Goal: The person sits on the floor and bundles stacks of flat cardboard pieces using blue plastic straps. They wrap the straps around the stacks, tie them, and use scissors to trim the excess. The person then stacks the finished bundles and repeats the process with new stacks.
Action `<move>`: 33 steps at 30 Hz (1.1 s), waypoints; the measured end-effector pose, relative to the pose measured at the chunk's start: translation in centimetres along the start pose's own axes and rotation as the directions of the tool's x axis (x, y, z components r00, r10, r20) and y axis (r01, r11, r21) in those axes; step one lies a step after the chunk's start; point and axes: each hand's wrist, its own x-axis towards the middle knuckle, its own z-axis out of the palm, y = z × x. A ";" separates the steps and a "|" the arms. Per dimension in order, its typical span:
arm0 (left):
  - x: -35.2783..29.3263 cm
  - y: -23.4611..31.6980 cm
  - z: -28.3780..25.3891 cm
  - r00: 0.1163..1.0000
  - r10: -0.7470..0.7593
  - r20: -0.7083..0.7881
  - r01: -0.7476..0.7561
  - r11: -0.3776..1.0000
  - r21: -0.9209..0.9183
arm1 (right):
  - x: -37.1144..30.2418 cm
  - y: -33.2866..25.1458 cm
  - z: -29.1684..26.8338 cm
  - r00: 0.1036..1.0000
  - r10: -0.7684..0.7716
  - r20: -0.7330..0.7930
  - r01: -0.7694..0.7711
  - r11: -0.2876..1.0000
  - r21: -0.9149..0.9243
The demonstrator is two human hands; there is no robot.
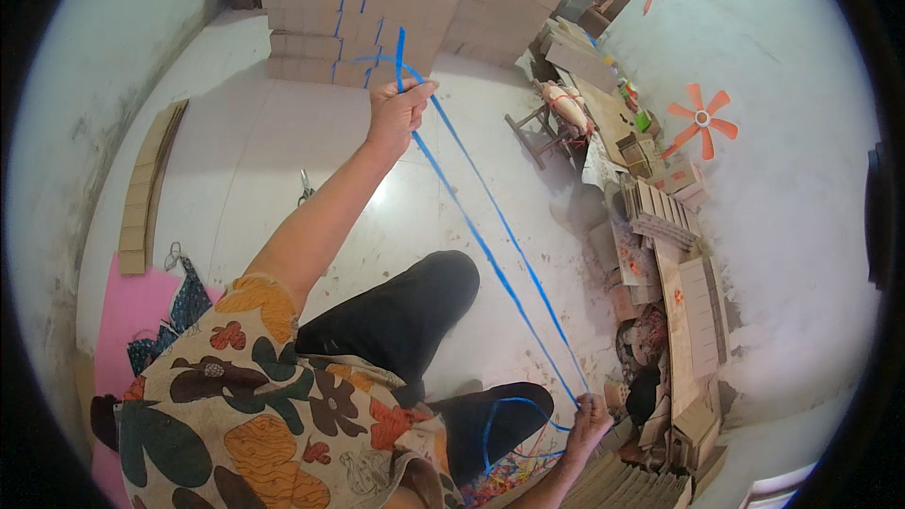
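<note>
A narrow blue strap [481, 238] runs as two nearly parallel lengths between my hands, drawn out straight. My left hand [397, 116], raised at the end of an outstretched arm, is closed around one end of it. Short blue tails stick up and sideways past that fist. Low on the right, my right hand [590, 422] is closed on the other end. From there a loose loop of the strap curves back over my dark-trousered knee.
Stacked brown cartons [368, 14] with blue straps stand at the far wall. Scissors [305, 187] lie on the pale floor. Flat cardboard [146, 193] and a pink sheet [123, 316] are on the left. Cardboard pieces [665, 217] crowd the right wall, below an orange fan [702, 119].
</note>
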 end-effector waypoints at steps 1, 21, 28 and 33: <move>0.0 0.3 0.2 1.000 0.019 0.022 -0.019 1.000 -0.010 | 0.2 -0.1 -0.9 0.998 -0.064 -0.030 0.063 0.997 -0.035; 3.0 3.4 -0.5 0.994 0.002 0.107 0.029 0.959 -0.283 | 1.0 2.9 -7.3 0.995 0.043 -0.090 -0.072 0.932 -0.356; 3.7 2.8 2.2 0.976 0.004 0.219 0.075 0.932 -0.354 | 5.3 0.6 -17.8 0.996 -0.076 -0.052 0.000 0.566 -0.825; 4.2 2.8 8.9 0.947 0.005 0.321 0.129 0.910 -0.394 | 8.0 -1.0 -35.8 0.937 -0.265 -0.228 0.000 0.652 -0.758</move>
